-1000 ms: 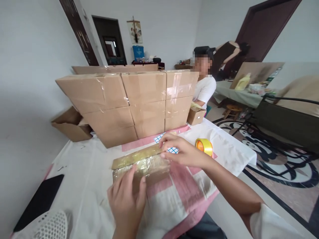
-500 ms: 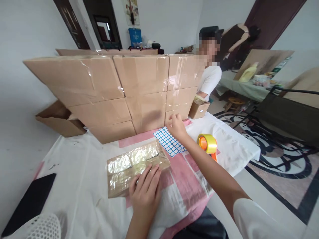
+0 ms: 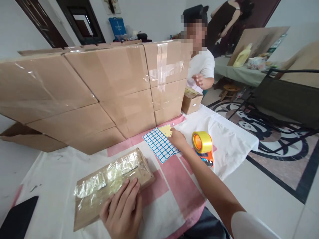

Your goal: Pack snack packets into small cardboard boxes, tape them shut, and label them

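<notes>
A flat cardboard box (image 3: 104, 186), its top crossed by shiny clear tape, lies at an angle on the cloth. My left hand (image 3: 123, 207) rests on its near edge, fingers stretched flat over the top. Beyond the box is a sheet of blue-edged blank labels (image 3: 160, 145), partly over a yellow dotted sheet (image 3: 165, 130). My right hand (image 3: 178, 139) is at the right edge of these sheets, its fingers bent together; what the fingertips pinch is too small to tell. Right of that wrist sits a roll of yellow tape (image 3: 205, 142) on an orange dispenser (image 3: 209, 158).
Stacked cardboard boxes (image 3: 124, 79) wall off the table's far side. A small carton (image 3: 192, 103) stands at their right end, near a co-worker in a white shirt (image 3: 205, 64). A black flat object (image 3: 18, 217) lies at front left. Right of the table is a dark chair (image 3: 289, 96).
My right hand has come down from above the label sheet to its right edge, uncovering the yellow sheet. The view has shifted right and tilted. The co-worker's hand now shows above the small carton.
</notes>
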The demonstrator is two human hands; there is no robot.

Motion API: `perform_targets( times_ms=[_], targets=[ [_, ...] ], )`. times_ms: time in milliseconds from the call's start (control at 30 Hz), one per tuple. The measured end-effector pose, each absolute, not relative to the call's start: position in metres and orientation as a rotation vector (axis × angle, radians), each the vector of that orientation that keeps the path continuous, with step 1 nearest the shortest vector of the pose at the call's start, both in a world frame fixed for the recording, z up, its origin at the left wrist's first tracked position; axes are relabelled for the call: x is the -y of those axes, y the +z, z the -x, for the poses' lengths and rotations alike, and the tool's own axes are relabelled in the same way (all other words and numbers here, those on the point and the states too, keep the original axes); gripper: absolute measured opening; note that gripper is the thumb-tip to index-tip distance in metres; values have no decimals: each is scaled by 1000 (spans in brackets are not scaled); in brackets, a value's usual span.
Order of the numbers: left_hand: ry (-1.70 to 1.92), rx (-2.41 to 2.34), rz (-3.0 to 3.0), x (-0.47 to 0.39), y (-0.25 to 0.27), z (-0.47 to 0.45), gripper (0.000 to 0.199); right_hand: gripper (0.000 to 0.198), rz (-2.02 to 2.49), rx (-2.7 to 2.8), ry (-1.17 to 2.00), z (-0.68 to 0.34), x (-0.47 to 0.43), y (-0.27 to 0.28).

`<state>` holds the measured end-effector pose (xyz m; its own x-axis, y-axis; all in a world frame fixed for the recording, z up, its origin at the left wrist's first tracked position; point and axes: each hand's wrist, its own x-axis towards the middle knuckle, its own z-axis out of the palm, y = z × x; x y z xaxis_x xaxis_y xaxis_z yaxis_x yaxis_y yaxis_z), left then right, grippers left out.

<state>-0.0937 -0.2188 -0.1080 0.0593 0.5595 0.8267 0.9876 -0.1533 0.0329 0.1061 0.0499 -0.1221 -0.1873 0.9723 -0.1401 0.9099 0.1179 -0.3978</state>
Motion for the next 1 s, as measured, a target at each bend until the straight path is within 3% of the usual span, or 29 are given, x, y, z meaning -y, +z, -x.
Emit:
perform_targets(
  times_ms=[167,367,667,1000],
  targets=[
    [-979,1585,1753,220,-116,94,31,41,1826,2278,656,-141,-42,-117],
    [-1040,1558,1706,214,-116,93,23,47,1794,2322,688,-145,-28,-113],
    [-1013,1501,1698,215,-124,98,22,22,1845,2263,745,-151,-17,-111],
    [-990,1447,1677,210,-126,99,17,33,1856,2110,765,-163,-4,-118]
  ],
)
